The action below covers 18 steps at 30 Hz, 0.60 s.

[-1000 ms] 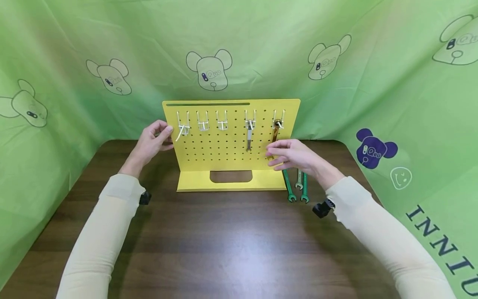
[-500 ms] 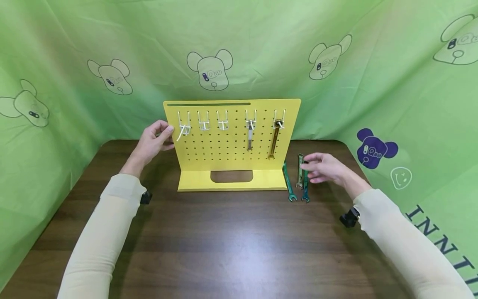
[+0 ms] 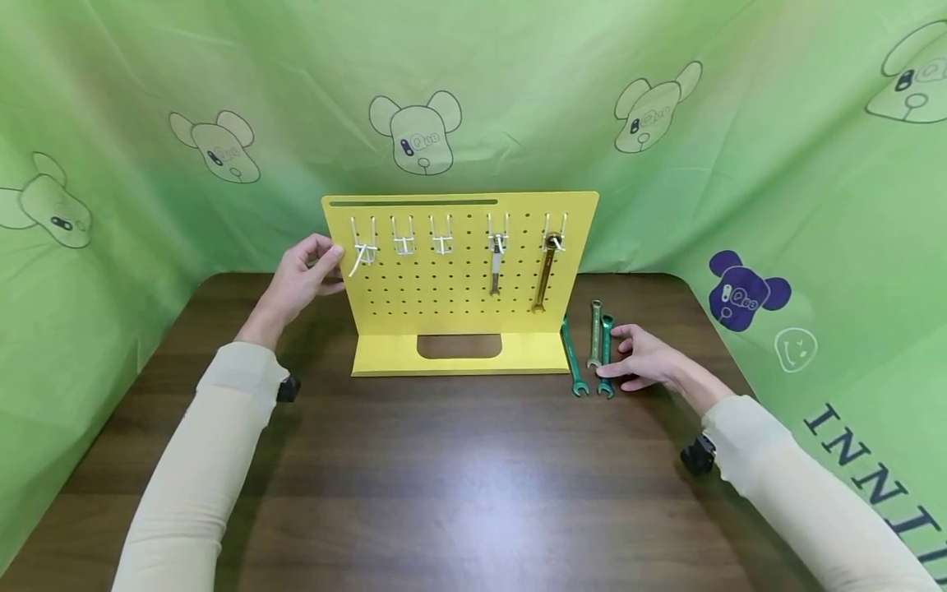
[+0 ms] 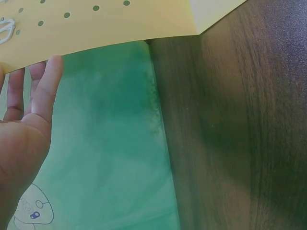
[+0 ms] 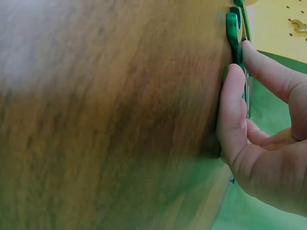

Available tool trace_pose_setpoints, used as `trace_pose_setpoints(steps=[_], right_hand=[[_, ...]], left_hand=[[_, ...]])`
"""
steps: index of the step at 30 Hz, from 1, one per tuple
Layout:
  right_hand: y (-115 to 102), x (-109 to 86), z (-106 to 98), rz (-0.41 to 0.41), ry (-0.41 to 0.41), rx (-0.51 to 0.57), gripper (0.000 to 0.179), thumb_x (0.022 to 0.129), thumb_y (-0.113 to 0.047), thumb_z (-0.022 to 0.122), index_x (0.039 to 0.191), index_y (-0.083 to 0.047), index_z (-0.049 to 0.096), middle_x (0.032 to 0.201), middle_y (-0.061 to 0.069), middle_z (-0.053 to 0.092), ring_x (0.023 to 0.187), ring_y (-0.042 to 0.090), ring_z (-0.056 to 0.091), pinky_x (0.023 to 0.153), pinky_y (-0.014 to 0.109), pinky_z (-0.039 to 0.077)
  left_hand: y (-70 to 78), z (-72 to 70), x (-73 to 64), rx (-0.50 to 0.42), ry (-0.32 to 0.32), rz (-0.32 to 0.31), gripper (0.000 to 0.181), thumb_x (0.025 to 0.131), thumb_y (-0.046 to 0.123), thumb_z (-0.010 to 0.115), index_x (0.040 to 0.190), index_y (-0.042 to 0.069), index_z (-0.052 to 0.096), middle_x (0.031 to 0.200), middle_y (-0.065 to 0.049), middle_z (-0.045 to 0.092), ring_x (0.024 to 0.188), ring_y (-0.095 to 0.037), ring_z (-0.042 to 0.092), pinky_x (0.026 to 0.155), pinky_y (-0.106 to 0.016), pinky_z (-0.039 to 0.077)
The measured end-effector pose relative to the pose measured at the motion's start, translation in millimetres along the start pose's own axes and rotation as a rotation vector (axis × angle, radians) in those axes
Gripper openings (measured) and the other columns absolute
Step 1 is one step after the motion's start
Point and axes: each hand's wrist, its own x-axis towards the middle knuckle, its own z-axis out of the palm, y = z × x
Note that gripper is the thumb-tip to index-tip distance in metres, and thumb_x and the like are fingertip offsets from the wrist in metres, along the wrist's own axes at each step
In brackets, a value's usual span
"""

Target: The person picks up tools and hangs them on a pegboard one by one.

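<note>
The yellow pegboard (image 3: 459, 288) stands upright on the table, with white wire hooks (image 3: 403, 244) along its upper part. My left hand (image 3: 299, 275) holds its left edge, thumb in front and other fingers partly hidden behind. A silver wrench (image 3: 496, 267) and a bronze-coloured wrench (image 3: 545, 275) hang from two hooks on the right. Beside the board my right hand (image 3: 645, 359) pinches the rightmost green wrench (image 3: 607, 337), which lies flat; the right wrist view has thumb and a finger on either side of the green wrench (image 5: 233, 31).
A pale green wrench (image 3: 595, 333) lies just left of the right hand. Another green wrench (image 3: 572, 358) is against the board's right base edge. Dark brown table (image 3: 444, 469) extends in front; a green printed curtain (image 3: 518, 123) hangs behind and at both sides.
My right hand has moved right and down, from the bronze-coloured wrench to the rightmost green wrench. The left hand keeps its place on the board's edge.
</note>
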Motion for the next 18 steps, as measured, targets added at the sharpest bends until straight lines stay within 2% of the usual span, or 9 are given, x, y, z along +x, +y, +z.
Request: trace_pose_setpoints(steps=[7,10,18], right_hand=[[-1.5,-5.5,-10.5,0.014,0.012,0.010,0.103,0.087,-0.010,0.083,0.157,0.003,0.009,0.145,0.031,0.020,0.105,0.031,0.056,0.075,0.041,0.065],[-5.7,-7.7,-11.9,0.024,0.012,-0.010,0.101,0.089,-0.008,0.080,0.158,0.004,0.008,0.147,0.032,0.021,0.104,0.033,0.058,0.075,0.042,0.065],[-8.9,-12.5,-2.2,0.039,0.051,-0.063,0.087,0.094,-0.009,0.073,0.156,0.004,0.015,0.146,0.034,0.027,0.112,0.038,0.052,0.068,0.043,0.066]], left_hand=[[2.7,5.9,5.1,-0.002,-0.006,0.018,0.029,0.103,0.030,0.060,0.112,0.002,0.056,0.103,-0.011,0.053,0.095,-0.023,0.058,0.083,-0.035,0.064],[2.8,6.1,4.6,0.003,-0.003,0.018,0.030,0.103,0.030,0.060,0.112,0.002,0.056,0.102,-0.012,0.052,0.094,-0.022,0.058,0.083,-0.034,0.064],[5.1,3.2,-2.1,0.033,-0.002,-0.004,0.032,0.104,0.031,0.059,0.115,0.001,0.055,0.104,-0.010,0.052,0.095,-0.022,0.058,0.082,-0.032,0.064]])
